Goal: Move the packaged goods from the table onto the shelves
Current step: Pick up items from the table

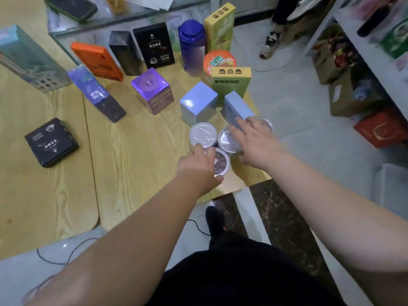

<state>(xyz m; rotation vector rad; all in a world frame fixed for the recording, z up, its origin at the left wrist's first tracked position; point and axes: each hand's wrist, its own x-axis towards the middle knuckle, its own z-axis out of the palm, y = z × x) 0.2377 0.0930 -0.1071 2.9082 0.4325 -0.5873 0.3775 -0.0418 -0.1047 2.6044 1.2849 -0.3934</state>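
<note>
Several small clear cans with silver lids stand at the near right corner of the wooden table (136, 164). My left hand (198, 166) curls round the nearest can (221, 163). My right hand (256, 144) reaches over a second can (227, 140) with fingers spread and fairly straight; whether it touches the can I cannot tell. A third can (202, 134) stands free behind my left hand, and another can (266, 124) peeks out past my right fingers. Two pale blue boxes (197, 102) (237, 107) stand just behind the cans.
Further back stand a purple box (152, 91), a yellow-green box (230, 81), an orange noodle bowl (219, 60), a purple jar (192, 45), and black and orange boxes. A flat black box (51, 141) lies at left. Grey shelves (375, 58) and cartons stand on the right. A cable runs on the floor.
</note>
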